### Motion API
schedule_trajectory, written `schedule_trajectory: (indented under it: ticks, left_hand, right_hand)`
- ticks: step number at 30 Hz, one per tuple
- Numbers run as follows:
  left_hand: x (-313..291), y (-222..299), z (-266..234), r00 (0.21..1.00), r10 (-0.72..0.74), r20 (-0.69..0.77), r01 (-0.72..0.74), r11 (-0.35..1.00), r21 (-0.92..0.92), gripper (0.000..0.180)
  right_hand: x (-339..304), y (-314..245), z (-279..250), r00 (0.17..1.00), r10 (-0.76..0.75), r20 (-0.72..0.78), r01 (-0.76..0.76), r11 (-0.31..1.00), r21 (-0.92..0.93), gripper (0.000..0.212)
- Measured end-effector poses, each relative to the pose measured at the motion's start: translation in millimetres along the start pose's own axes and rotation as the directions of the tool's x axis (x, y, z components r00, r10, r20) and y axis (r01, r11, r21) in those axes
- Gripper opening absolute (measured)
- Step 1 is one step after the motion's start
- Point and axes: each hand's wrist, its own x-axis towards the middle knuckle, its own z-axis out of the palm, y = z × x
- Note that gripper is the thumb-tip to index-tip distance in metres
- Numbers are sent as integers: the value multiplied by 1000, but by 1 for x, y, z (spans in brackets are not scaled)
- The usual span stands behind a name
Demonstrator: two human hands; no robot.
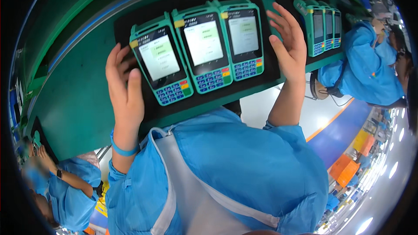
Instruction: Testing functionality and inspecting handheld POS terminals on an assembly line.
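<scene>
Three green payment terminals lie side by side in front of me on a black mat (152,111): a left terminal (160,63), a middle terminal (203,50) and a right terminal (242,39). Their screens are lit, with keypads below and a yellow piece at each upper left corner. Beside the left terminal's outer edge is my left hand (124,80), fingers apart and thumb raised, a blue band on its wrist. My right hand (289,45) hovers just off the right terminal, fingers spread. Neither hand holds anything.
The mat rests on a green workbench (78,104). More terminals (323,28) stand on another mat at the right, near a co-worker in blue (363,69). A second co-worker (72,191) sits at lower left. A green rail (91,6) runs along the back.
</scene>
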Motion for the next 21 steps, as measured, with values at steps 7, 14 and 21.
schedule_trajectory:
  ticks: [7, 14, 21]
  left_hand:
    - [16, -32, -6, 991, -79, -106, 70, 994, -84, 42]
    - [13, -47, -5, 979, -139, -150, 98, 963, -251, 35]
    - [7, -46, -4, 959, -204, -198, 165, 966, -197, 30]
  right_hand:
    - [86, 7, -124, 943, -65, -326, -83, 904, -420, 29]
    - [224, 58, -330, 857, -112, -503, -396, 482, -782, 45]
    - [318, 126, -388, 890, -31, -455, -416, 356, -837, 101]
